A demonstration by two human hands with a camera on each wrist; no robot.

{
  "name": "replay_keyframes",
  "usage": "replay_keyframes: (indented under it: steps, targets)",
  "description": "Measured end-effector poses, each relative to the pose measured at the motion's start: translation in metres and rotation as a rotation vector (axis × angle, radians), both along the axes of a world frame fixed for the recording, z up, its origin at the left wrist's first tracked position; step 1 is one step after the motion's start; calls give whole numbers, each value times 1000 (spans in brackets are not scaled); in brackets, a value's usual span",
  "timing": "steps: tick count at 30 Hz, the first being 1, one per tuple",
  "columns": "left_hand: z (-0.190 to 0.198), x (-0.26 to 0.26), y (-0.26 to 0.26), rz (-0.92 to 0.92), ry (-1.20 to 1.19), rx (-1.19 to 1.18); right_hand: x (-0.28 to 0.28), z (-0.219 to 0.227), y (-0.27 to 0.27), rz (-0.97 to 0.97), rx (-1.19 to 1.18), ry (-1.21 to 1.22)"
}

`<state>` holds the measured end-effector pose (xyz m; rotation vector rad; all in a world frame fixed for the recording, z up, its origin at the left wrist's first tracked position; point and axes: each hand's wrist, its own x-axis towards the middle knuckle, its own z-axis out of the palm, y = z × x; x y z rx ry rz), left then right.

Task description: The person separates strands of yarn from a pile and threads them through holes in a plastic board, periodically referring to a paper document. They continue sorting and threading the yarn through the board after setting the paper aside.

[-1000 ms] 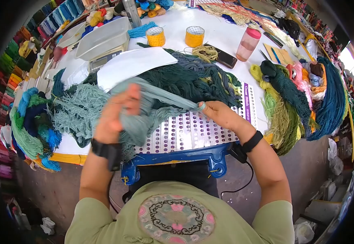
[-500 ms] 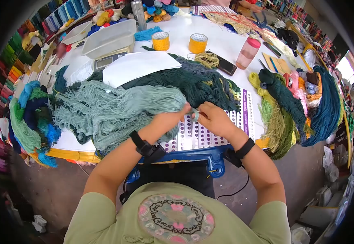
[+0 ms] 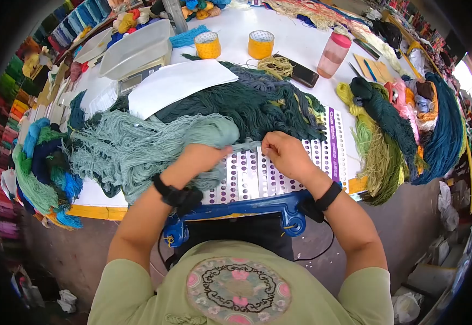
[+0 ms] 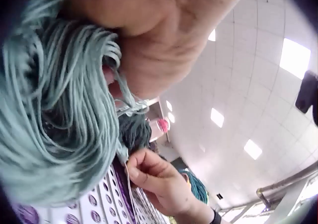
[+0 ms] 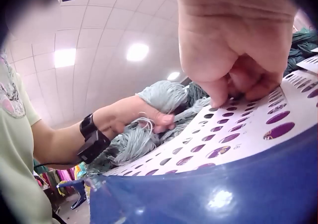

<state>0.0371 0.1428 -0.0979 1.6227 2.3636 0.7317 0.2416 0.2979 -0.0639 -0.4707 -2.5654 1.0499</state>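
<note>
A big bundle of pale teal thread [image 3: 144,141] lies loosely spread over the left part of the table. At its right end my left hand [image 3: 206,157] grips a folded, looped part of it, seen up close as hanging loops [image 4: 64,119] in the left wrist view. My right hand [image 3: 288,154] pinches the narrow end of this thread, its fingers curled down low over the white perforated thread cards [image 3: 241,181]. A short length of thread [image 3: 245,145] runs between the two hands. The right fingertips are mostly hidden in the head view.
Dark green thread [image 3: 220,105] lies behind, with white paper [image 3: 179,86] on top. Beyond are two yellow tape rolls [image 3: 261,44], a phone [image 3: 304,73], a bottle [image 3: 333,54] and a plastic tub [image 3: 138,49]. Coloured skeins [image 3: 379,124] hang over the right table edge.
My left hand swung from the left, with thread stretched out, to close beside the right hand. Since then it has drawn a little left; the right hand stays nearly in place, pinching.
</note>
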Motion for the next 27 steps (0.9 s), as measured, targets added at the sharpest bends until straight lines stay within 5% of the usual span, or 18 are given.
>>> replay_keyframes:
  steps: [2, 3, 5, 6, 8, 10, 14, 16, 18, 19, 24, 27]
  targets:
    - [35, -16, -24, 3, -394, -15, -1, 0, 0, -9, -8, 2]
    - [56, -17, -29, 3, -392, -24, -2, 1, 0, -17, 10, -12]
    - [88, -17, -38, 386, -625, -440, -3, -1, -2, -22, 22, -25]
    - [88, -21, -43, 388, -623, -442, -3, -3, -2, -27, 16, -27]
    - [89, -28, -48, 384, -1120, 3, -4, -3, -1, -32, 22, -21]
    - [115, -6, -44, 470, -1065, 144, -3, -3, -2, -12, 63, -40]
    - [126, -3, -54, 195, -1116, 295, -9, 23, -15, -89, -115, -5]
    - [141, 28, -36, -37, -1639, 566, -20, 48, -32, -130, -182, 93]
    - [142, 43, -28, -157, -1675, 548, -24, 75, -52, 1, -777, 390]
    - [141, 49, -25, -263, -1724, 518, -22, 92, -62, 32, -824, 373]
    - [140, 64, -20, -354, -1626, 412, -16, 100, -74, 20, -821, 398]
    - [141, 67, -24, -252, -1546, 477, -9, 103, -74, -3, -853, 397]
